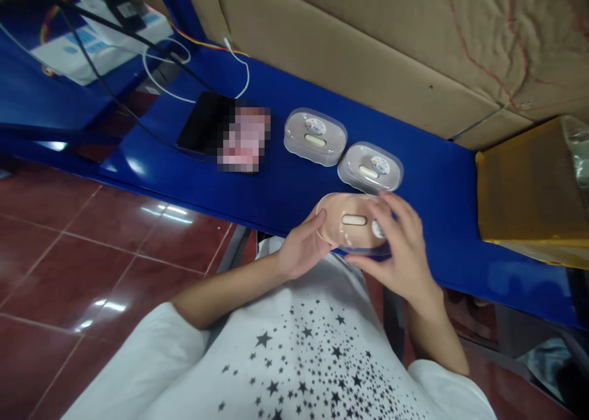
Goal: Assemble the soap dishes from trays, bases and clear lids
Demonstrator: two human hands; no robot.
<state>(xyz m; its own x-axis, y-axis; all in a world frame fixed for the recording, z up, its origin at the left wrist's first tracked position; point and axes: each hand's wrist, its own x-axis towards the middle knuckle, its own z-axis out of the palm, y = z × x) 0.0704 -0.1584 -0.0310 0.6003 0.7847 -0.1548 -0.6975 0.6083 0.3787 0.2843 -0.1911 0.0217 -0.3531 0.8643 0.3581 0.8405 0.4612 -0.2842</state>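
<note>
An oval clear plastic case [352, 230] with a white oblong piece in its middle is held over the near edge of the blue table. My left hand [306, 245] grips its left end, thumb on top. Around the right end curve the fingers of my right hand [400, 248], partly covering a round white label. Two similar clear cases, one at the upper left [315, 135] and one at the right [370, 167], rest on the table just beyond, each with a label and a white oblong piece.
A dark device with a pixelated screen [243, 139] lies on the blue table [271, 190] at the left. White power strips [87, 49] and cables are behind it. A taped cardboard box [529, 187] stands at the right. Cardboard [350, 46] lines the back.
</note>
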